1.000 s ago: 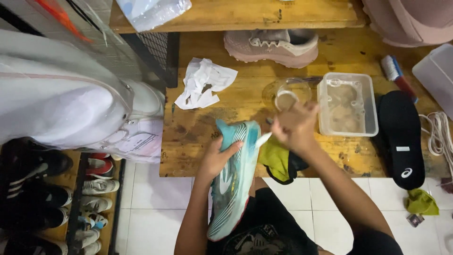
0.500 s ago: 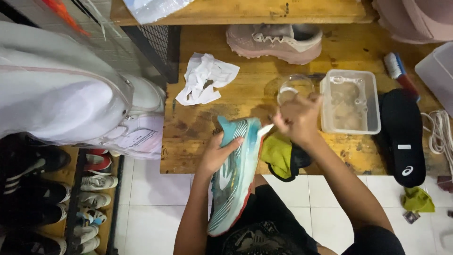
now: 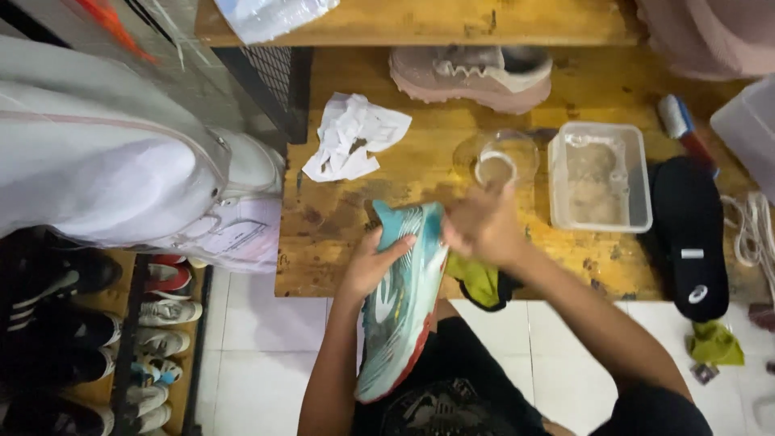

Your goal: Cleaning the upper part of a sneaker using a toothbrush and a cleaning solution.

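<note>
Teal shoe [image 3: 400, 303] sole-up, both my hands on it.
Left hand [image 3: 378, 260] grips shoe's side; right hand [image 3: 483, 226] blurred at toe, grip unclear; bowl [image 3: 494, 159] just beyond.

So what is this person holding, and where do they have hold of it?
The left hand grips a teal running shoe by its side. The right hand is blurred; its hold cannot be told.

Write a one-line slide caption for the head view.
Left hand steadies a teal running shoe while the right hand works at its toe, over a wooden table.
</note>
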